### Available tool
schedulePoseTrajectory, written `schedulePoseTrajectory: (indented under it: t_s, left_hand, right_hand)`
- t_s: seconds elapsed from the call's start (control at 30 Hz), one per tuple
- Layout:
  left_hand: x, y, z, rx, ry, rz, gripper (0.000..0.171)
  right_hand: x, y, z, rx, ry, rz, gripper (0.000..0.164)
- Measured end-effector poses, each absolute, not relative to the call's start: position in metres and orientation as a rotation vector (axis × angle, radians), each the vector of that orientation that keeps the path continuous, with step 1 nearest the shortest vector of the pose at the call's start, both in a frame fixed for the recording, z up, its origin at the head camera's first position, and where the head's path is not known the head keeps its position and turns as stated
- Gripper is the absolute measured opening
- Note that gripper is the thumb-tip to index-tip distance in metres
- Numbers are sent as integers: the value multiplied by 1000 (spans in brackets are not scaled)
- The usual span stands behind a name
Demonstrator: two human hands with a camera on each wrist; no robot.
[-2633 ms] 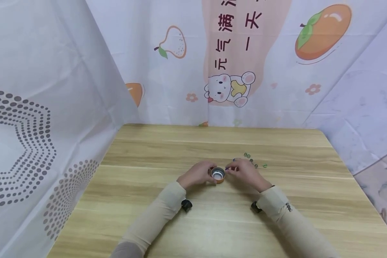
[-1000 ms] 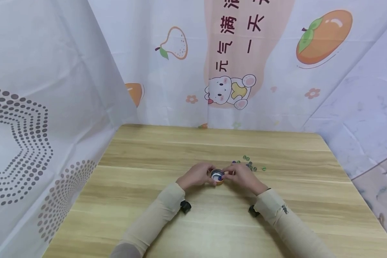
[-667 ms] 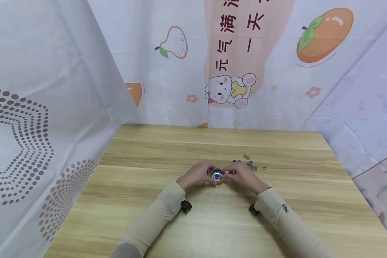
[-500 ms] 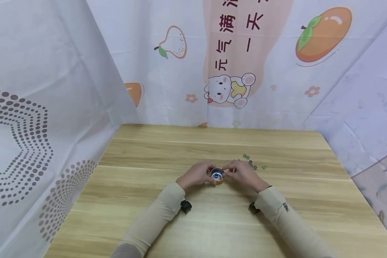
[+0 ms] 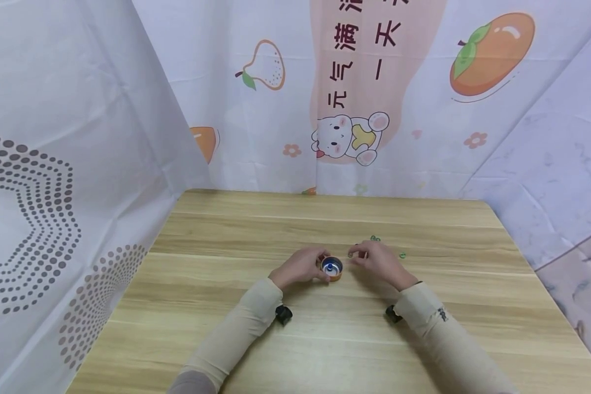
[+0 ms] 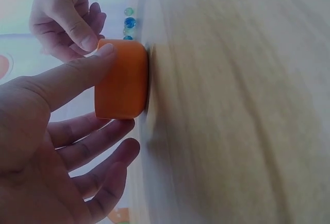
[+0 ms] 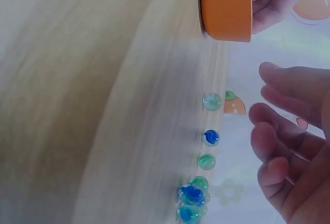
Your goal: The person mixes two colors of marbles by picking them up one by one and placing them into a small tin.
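My left hand (image 5: 301,265) grips a small round orange tin (image 6: 122,82) from its left side, thumb on one side and fingers on the other. The tin stands on the table with its mouth up. A blue marble (image 5: 330,267) lies inside it, against the silvery bottom. My right hand (image 5: 380,264) hovers to the right of the tin with loosely bent fingers and nothing between them, as the right wrist view shows. Close to those fingertips lie a clear green marble (image 7: 212,101), a blue-swirled marble (image 7: 211,137) and several more.
The wooden table (image 5: 256,339) ends at a printed curtain (image 5: 266,126) behind. One green marble (image 5: 402,255) sits apart, right of my right hand. Two more green marbles (image 5: 375,238) lie beyond that hand. A black device (image 5: 284,314) hangs at my left wrist.
My right hand brought a blue marble to the tin and let it go inside. It has since drawn back right toward the loose marbles. My left hand keeps its grip on the tin.
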State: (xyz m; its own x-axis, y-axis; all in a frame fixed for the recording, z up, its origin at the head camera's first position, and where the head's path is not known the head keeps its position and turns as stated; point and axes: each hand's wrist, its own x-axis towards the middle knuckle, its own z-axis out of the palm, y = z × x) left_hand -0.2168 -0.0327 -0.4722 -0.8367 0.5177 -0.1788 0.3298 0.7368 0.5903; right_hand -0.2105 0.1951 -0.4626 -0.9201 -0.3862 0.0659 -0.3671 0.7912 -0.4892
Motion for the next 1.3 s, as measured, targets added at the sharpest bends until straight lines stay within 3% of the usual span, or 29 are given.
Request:
schedulePoseTrajectory:
  t_s: [0.23,1.3]
  left_hand:
    - [-217,-32,-474,665,2597,797,56]
    - [-215,-31,-468,619,2589,798,51]
  right_hand:
    - [-210,198,-462,-508,2983,-779,21]
    - [-227,197,-468,-472,2910,-678,24]
